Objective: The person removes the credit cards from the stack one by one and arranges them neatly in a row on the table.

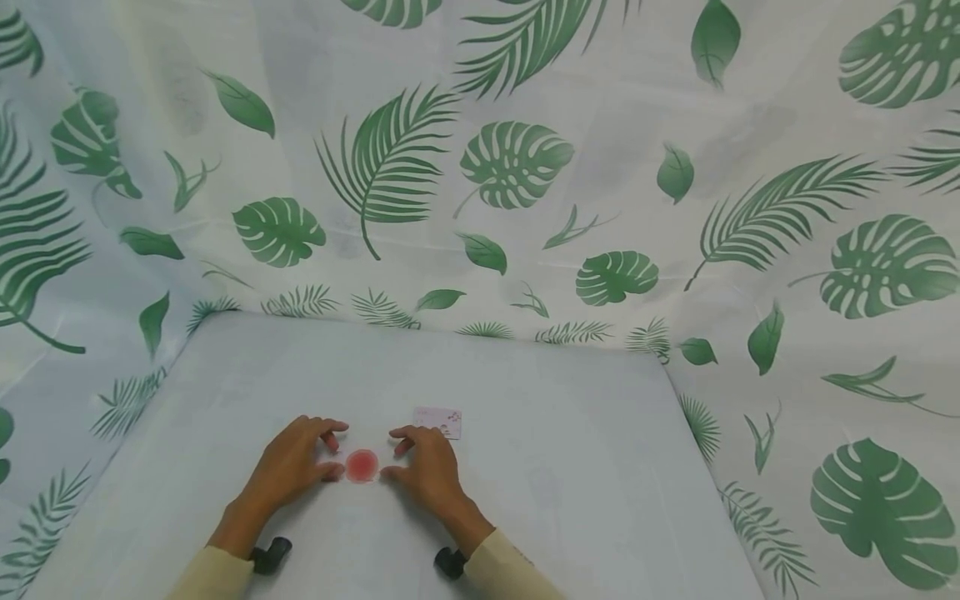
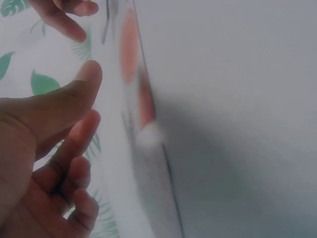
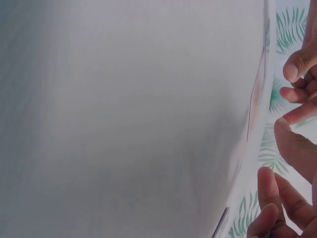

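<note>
Nearest in the head view, two pale yellow sleeves (image 1: 213,575) with a black wrist-worn device (image 1: 272,556) at each wrist. Farther in, left hand (image 1: 296,457) and right hand (image 1: 431,467) turned toward each other, thumbs apart from forefingers, fingers loosely bent, nothing visibly pinched in either. Between the two thumb tips, a red disc (image 1: 362,466) on the white tabletop (image 1: 570,467): to the right of the left hand, to the left of the right, probably the key relation for any grasp. Just beside both thumbs, too evenly placed to call a nearer hand; cannot tell about contact from above. Nearly round, hence no long axis to line up with; around it a faint pale margin, perhaps film or backing. Just beyond the right hand's fingers, a pink card (image 1: 444,419), long axis left to right, partly hidden. In the left wrist view alone, two reddish patches (image 2: 130,47) at a grazing angle along a narrow pale strip; no telling from there about both belonging to the disc. In the right wrist view, only a thin pinkish sliver (image 3: 255,104). Farthest, a white sheet with green printed leaves (image 1: 517,162), broadest in the head view.
</note>
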`<act>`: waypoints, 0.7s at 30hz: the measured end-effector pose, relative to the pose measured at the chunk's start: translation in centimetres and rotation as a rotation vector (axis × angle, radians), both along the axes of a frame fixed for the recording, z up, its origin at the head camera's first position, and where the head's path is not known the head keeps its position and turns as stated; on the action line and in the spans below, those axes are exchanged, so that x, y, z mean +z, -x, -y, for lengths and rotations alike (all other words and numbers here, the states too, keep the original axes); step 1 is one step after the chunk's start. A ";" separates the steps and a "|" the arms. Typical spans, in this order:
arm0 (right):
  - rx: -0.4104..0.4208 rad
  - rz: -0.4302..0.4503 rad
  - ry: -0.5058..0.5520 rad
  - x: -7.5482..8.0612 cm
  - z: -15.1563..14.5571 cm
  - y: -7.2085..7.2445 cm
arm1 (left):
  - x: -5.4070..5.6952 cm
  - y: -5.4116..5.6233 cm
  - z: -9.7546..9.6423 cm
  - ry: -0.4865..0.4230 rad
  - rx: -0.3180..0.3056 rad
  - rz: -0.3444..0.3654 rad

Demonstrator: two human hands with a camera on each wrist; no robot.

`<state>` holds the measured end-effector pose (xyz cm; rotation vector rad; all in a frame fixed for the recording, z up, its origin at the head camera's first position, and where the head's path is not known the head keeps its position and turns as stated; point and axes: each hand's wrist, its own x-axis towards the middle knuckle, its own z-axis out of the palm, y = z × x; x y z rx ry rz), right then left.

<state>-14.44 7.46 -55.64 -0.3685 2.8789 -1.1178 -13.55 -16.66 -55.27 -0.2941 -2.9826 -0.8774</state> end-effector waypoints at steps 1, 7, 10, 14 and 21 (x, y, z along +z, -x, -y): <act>-0.004 0.000 -0.001 0.1 -0.2 0.1 | 0.1 0.1 -0.2 -0.005 0.000 -0.001; -0.034 -0.006 0.004 0.5 -1.2 0.5 | 0.5 0.7 -1.4 -0.012 -0.005 0.000; -0.045 -0.022 0.004 0.5 -1.8 0.8 | 0.6 1.1 -1.9 -0.033 -0.010 0.003; -0.056 -0.045 0.004 0.4 -2.7 1.3 | 0.5 1.5 -2.5 -0.056 -0.017 -0.015; -0.110 -0.039 -0.020 0.5 -4.0 2.1 | 0.6 2.2 -3.7 -0.067 -0.025 -0.033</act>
